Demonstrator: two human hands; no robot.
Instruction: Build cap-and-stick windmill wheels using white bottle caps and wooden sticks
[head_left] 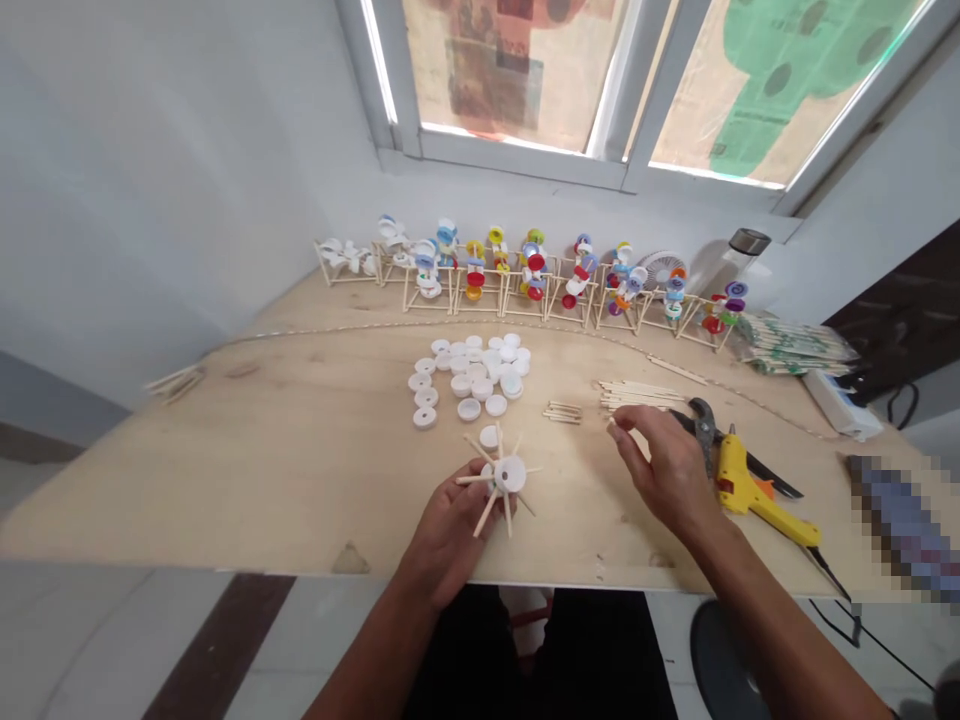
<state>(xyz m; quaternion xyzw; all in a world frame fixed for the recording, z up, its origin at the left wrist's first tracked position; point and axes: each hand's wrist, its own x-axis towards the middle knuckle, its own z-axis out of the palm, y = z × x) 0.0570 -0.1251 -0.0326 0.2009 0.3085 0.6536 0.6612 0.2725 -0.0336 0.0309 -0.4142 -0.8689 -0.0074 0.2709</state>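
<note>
White bottle cap [510,474] with wooden sticks [484,513] stuck out around its rim like spokes sits in the person's left hand [450,530], above the near edge of the plywood bench [247,480]. That hand's grip is closed around the cap's underside and the base of the spokes, with the fingers curled behind them.

At the far left of the bench lies a small bundle of loose sticks [176,383]. Further along, a heap of white caps [469,375] spreads out beyond the left hand, and one more cap [489,436] lies just beside the spokes. A thin cord [480,325] curves across the bench behind the heap. Along the back edge, under the window [600,90], runs a row of craft-stick stands [480,295] carrying white and brightly coloured caps.

Right of the heap lie a small stack of short sticks [562,412] and a longer pile of craft sticks [641,395]. The right hand [664,475] reaches the near end of that pile, its fingers [626,440] drawn together; whether its grip pinches a stick cannot be told.

Just right of that hand are pliers [703,425], a dark-bladed knife [772,478] and a yellow hot glue gun [750,490]. Beyond them lie a packet of sticks [795,345] and a white power strip [840,405].
</note>
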